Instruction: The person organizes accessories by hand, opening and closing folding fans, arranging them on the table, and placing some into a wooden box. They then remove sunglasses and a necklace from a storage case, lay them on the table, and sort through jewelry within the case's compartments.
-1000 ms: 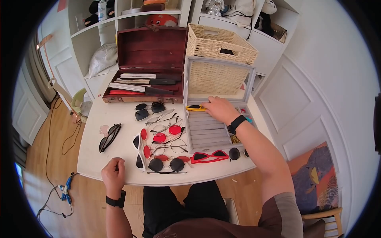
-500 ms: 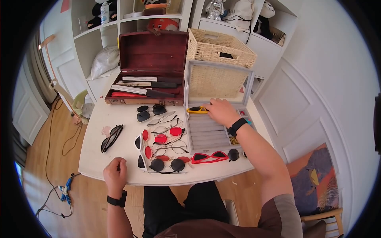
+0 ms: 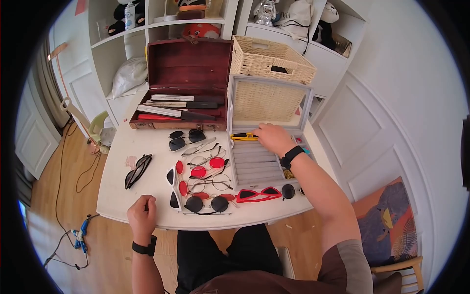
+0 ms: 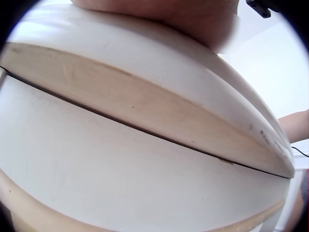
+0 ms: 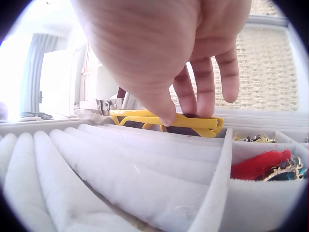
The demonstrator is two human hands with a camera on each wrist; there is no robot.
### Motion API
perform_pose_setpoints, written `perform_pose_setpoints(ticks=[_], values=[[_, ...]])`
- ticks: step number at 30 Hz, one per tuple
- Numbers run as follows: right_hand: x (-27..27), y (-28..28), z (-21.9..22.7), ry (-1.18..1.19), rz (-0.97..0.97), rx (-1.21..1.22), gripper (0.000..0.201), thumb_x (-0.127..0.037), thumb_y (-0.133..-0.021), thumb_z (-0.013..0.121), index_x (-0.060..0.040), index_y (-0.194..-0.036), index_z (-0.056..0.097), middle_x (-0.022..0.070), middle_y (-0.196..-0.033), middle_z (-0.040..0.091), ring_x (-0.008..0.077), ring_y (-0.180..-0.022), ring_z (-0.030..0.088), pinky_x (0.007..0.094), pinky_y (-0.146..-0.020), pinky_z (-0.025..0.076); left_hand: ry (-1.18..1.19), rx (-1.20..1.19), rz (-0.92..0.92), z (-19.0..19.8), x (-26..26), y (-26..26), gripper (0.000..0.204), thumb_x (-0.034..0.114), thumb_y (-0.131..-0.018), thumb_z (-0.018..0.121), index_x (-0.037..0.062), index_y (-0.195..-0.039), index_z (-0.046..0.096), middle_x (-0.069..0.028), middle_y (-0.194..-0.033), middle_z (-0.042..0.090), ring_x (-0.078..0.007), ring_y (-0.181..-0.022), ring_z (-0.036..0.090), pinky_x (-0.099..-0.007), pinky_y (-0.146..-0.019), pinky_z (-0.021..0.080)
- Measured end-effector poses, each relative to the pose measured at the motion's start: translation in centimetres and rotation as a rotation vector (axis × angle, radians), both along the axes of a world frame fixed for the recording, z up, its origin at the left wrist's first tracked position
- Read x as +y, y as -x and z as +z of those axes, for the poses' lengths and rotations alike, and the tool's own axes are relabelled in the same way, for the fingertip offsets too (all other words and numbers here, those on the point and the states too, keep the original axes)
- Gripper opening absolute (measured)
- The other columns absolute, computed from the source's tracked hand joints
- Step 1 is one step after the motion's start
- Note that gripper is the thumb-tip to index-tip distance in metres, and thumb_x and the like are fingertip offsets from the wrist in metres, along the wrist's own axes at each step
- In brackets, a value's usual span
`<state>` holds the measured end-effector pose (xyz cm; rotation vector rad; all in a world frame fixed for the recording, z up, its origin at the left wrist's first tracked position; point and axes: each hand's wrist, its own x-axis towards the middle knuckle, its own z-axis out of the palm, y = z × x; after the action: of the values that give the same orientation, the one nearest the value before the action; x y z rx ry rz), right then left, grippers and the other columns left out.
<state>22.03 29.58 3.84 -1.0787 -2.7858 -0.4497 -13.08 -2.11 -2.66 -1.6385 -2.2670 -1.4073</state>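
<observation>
My right hand (image 3: 275, 138) pinches a pair of yellow-framed sunglasses (image 3: 244, 136) at the back row of a grey padded display box (image 3: 254, 162). In the right wrist view the thumb presses the near side of the yellow frame (image 5: 139, 117), with the fingers reaching down behind it. The sunglasses lie folded along the top of the rolls, dark lenses showing. My left hand (image 3: 142, 214) rests at the table's front edge, fingers loosely curled and holding nothing. Only its underside (image 4: 169, 12) shows in the left wrist view, above the white table edge (image 4: 145, 63).
Left of the box lie several glasses, among them white-framed sunglasses (image 3: 173, 189), black folded glasses (image 3: 138, 171) and red-framed sunglasses (image 3: 258, 194) in front. An open dark-red case (image 3: 188, 61) holds fans (image 3: 169, 104). Behind the box's raised lid stands a woven basket (image 3: 272, 56). Side compartments hold jewellery (image 5: 265, 165).
The head view has shifted slightly. My right hand stays at the back row with the yellow sunglasses, moving only a little. My left hand keeps its place at the table edge.
</observation>
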Motion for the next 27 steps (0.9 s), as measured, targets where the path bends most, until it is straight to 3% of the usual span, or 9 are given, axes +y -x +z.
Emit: perform_pose_setpoints(ticks=[27], values=[[0.0,-0.2,0.0,0.034,0.037,0.084,0.013,-0.012,-0.087,0.065,-0.0090,-0.099,0.068,0.0091,-0.098,0.064,0.0307,-0.096,0.066,0.0437,-0.080,0.055,-0.011,-0.023,-0.001,-0.2,0.1,-0.1,0.012,0.010,-0.092,0.064,0.0028,-0.084,0.069,-0.0121,-0.066,0.063,-0.0250,-0.054,0.061,-0.0339,-0.054,0.046]])
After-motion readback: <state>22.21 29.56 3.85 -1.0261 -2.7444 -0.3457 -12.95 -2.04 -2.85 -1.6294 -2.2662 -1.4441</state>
